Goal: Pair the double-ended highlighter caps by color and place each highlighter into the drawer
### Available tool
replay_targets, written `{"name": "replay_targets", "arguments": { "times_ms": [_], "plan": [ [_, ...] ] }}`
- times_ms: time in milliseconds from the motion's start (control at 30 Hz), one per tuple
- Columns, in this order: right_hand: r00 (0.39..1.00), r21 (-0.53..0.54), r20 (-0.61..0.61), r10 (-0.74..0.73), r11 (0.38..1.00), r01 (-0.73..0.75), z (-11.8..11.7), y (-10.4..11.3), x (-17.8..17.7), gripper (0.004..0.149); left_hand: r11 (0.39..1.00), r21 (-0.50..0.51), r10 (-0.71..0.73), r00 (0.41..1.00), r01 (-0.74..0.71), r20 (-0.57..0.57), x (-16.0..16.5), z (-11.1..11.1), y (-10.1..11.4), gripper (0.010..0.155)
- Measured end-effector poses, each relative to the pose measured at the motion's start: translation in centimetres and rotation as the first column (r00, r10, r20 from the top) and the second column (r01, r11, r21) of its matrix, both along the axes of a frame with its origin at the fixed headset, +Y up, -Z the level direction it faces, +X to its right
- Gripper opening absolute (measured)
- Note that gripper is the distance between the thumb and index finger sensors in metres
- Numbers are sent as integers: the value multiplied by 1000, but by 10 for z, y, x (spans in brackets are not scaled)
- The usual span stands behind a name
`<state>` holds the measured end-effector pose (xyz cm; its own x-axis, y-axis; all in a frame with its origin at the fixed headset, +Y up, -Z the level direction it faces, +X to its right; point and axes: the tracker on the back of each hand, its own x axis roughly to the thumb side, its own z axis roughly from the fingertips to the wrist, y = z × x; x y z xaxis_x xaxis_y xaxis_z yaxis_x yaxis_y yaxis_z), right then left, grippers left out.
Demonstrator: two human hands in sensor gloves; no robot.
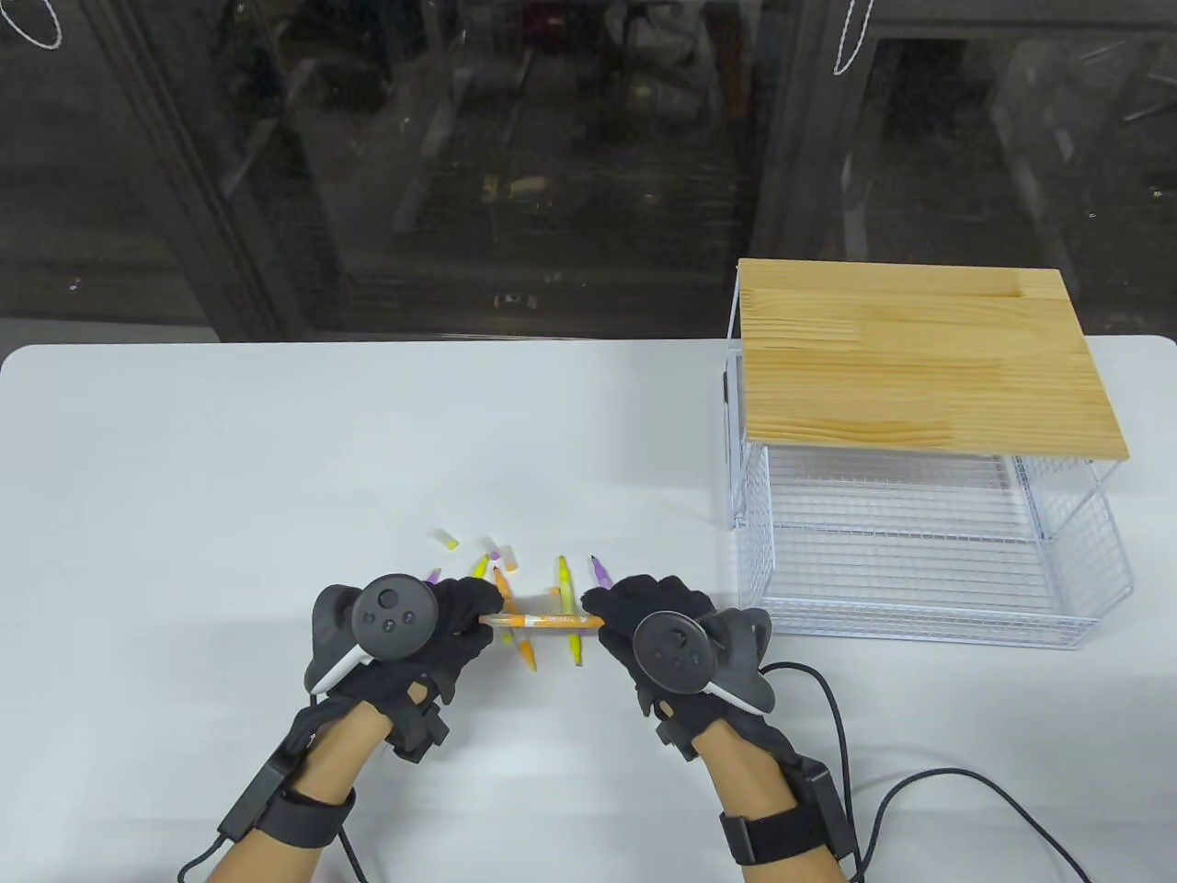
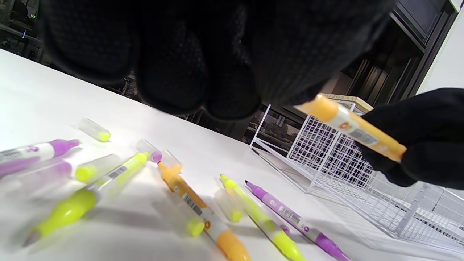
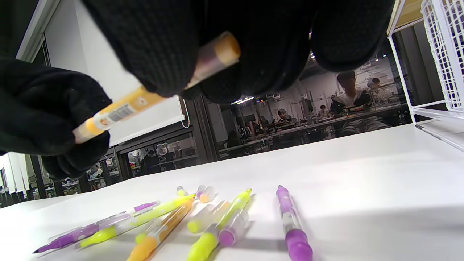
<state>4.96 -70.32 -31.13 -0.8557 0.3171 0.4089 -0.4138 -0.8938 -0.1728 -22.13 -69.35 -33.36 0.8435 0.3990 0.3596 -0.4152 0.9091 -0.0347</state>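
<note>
Fingers on both gloves are pinching the same orange highlighter (image 1: 542, 622), one end each: the left hand (image 1: 432, 625) has its fingertips curled round the left end, the right hand (image 1: 644, 625) grips the right end, where a clear cap with an orange tip (image 3: 221, 50) pokes out past the fingers. So the pen hangs level in the air between the two hands, just above the pile.

Under it on the white table (image 1: 276, 460) there's a second orange highlighter (image 2: 203, 214), a yellow one (image 1: 567, 607), a purple one (image 3: 291, 224) and a few loose clear caps (image 2: 95, 129), all lying close together. Off to the right sits the white wire drawer (image 1: 919, 570), pulled open under a wooden top (image 1: 919, 359), nothing visible inside it.
</note>
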Motion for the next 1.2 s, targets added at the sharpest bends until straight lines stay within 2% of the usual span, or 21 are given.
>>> {"name": "replay_targets", "arguments": {
  "times_ms": [633, 1100, 1200],
  "plan": [
    [997, 5, -4, 73, 997, -73, 1, -2, -5, 43, 988, 66, -141, 989, 138, 49, 24, 8, -7, 46],
    [993, 133, -32, 116, 985, -111, 8, 6, -12, 43, 979, 102, -181, 981, 174, 67, 32, 15, 0, 46],
    [991, 131, -36, 131, 983, -125, 10, 7, -13, 43, 972, 104, -220, 974, 213, 61, 32, 15, -1, 47]
  ]
}}
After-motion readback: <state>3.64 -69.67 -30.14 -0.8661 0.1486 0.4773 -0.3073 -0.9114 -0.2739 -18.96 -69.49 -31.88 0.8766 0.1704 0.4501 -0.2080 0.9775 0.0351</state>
